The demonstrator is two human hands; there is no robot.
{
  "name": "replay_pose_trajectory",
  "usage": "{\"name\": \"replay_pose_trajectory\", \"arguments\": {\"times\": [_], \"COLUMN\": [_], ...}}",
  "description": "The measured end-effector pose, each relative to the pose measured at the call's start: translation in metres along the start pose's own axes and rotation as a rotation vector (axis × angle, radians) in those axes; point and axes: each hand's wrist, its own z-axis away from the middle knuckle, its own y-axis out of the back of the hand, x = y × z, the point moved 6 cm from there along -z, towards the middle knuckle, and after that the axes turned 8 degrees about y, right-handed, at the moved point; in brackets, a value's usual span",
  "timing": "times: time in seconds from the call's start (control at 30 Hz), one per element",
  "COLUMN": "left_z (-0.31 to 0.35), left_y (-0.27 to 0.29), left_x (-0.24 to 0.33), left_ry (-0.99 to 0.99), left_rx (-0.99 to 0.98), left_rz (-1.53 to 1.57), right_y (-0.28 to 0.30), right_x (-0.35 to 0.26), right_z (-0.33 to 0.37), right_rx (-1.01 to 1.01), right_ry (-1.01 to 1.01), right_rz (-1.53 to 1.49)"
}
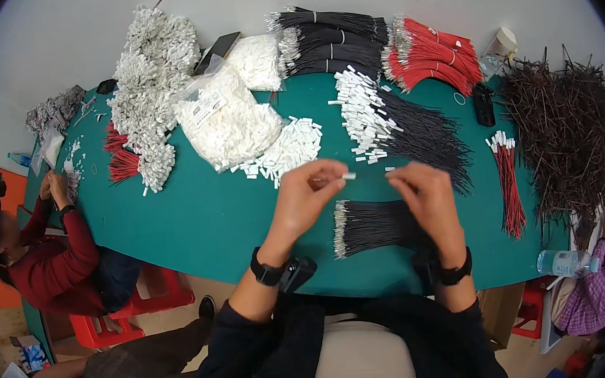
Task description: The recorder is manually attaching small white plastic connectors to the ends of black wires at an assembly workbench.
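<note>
While a black wire bundle (374, 224) lies on the green table (202, 223), the left hand (303, 193) pinches a small white connector (348, 176) just above that bundle, and the right hand (426, 190) pinches a thin wire end beside it. Light and slippery, the connector probably wants a fingertip grip on its flat sides; the limp wire, close to its tip.

Red wire bundles (430, 53) at table's far edge — brown wire heap (564, 125) at right end, water bottle (563, 262) at near right corner — seated person (41, 256) at left end.
</note>
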Motion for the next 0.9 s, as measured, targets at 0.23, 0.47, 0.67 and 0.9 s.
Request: {"name": "replay_pose_trajectory", "arguments": {"times": [0.23, 0.47, 0.67, 0.9], "left_z": [-0.027, -0.037, -0.038, -0.031], "left_y": [0.015, 0.006, 0.010, 0.008], "left_x": [0.009, -0.005, -0.008, -0.006], "left_ry": [-0.451, -0.422, -0.412, -0.455], "left_rx": [0.280, 0.312, 0.306, 0.231], "left_rz": [-0.866, -1.117, -1.186, -1.151], "right_y": [0.017, -0.047, -0.063, -0.057], "right_x": [0.023, 0.001, -0.005, -0.007], "right_z": [-0.034, 0.012, 0.022, 0.022], "right_rx": [0.072, -0.421, -0.433, -0.370], "right_ry": [0.143, 0.157, 0.137, 0.106], "right_rz": [0.352, 0.050, 0.015, -0.029]}}
